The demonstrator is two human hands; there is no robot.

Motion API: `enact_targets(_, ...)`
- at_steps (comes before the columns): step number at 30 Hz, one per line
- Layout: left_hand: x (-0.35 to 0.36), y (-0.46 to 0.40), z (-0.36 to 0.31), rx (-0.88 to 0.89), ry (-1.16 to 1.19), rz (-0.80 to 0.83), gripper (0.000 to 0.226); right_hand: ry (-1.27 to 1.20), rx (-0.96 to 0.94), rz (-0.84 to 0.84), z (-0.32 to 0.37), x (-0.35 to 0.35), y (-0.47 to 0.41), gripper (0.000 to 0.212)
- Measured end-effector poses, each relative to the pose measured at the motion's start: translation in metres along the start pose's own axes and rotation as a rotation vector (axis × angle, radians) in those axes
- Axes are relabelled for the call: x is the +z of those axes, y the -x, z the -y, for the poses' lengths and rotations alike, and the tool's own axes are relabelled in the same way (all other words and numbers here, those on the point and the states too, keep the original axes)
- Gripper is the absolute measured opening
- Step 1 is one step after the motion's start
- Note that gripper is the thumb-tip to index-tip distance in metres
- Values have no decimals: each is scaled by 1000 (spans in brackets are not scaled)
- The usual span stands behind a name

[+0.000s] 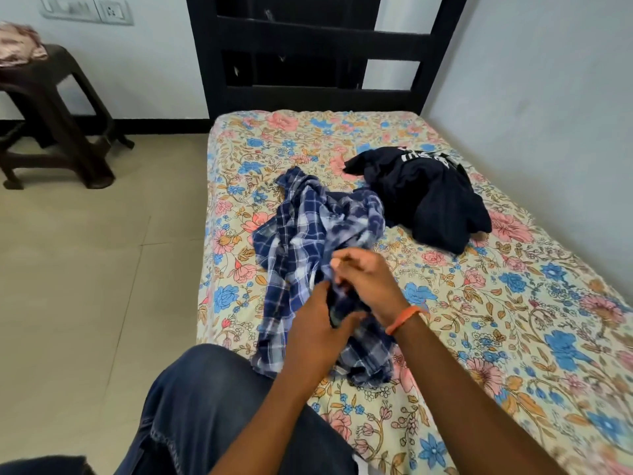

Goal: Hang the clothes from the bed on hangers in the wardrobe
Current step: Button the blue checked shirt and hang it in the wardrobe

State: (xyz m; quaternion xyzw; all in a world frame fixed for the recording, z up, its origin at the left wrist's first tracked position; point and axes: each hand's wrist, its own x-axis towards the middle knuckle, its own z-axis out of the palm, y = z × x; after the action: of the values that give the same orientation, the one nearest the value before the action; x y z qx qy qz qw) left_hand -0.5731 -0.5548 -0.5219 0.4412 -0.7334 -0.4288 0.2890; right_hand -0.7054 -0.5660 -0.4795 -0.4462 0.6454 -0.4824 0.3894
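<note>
Both hands down at the near edge of the bed (513,303), working the crumpled blue plaid shirt (308,234). Left hand (318,327) curled into the cloth at the shirt's near end, grip closed on a fold of it. Right hand (366,279) just above and touching the left, fingers bent round the same bunch of fabric, grip likewise holding the shirt; fingertips blurred, so exact pinch hard to read. Orange band (406,318) on the right wrist.

Shirt lying in a heap along the bed's left side, near the mattress edge, part of it trailing toward the person's knee in blue jeans (212,399). Dark navy garment (421,197) with white lettering bunched further up the bed, to the right of the plaid shirt, close beside it. Floral sheet under both.

Black headboard (315,46) against the far wall. Brown plastic stool (51,114) on the tiled floor (85,269) at left, well apart from the bed, with pinkish cloth (19,42) on top. Switch plate (85,8) on the wall above it.
</note>
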Motion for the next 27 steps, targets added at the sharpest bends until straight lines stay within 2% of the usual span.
enact_targets(1,4,-2,6,-27,20,-41,27,-64,41,117,-1,5,1,11)
enact_targets(2,5,-3,15,-96,38,-90,17,-112,67,136,-6,7,0,13)
enact_targets(3,4,-3,25,-200,80,-122,9,-102,70,28,-12,5,-2,12)
enact_targets(4,1,-4,34,-327,162,-134,6,-21,55,-148,-21,1,-4,10)
enact_targets(5,-2,-5,42,-443,277,-148,8,108,54,-309,-33,-6,-7,6)
enact_targets(6,-4,-7,48,-534,368,-167,10,244,79,-396,-45,-15,-9,8)
enact_targets(7,-4,-9,50,-584,414,-182,10,370,147,-392,-56,-24,-10,19)
enact_targets(8,-4,-10,52,-606,420,-192,11,475,228,-317,-66,-31,-10,35)
enact_targets(9,-3,-11,52,-608,416,-199,12,550,290,-210,-77,-37,-10,50)
enact_targets(10,-1,-12,52,-604,405,-204,10,583,306,-123,-84,-42,-9,56)
enact_targets(12,2,-13,50,-586,383,-205,15,490,285,-49,-94,-48,-8,44)
enact_targets(15,2,-12,46,-530,314,-218,25,353,264,-48,-94,-56,-8,22)
enact_targets(17,1,-10,43,-456,207,-231,22,377,221,-97,-87,-67,-8,14)
enact_targets(22,13,-9,34,-275,-12,-218,5,609,89,-332,-80,-129,-11,16)
enact_targets(25,23,-9,33,-235,-104,-163,35,792,100,-586,-88,-169,-14,15)
enact_targets(27,26,-7,30,-215,-189,-158,47,759,241,-619,-94,-178,-15,22)
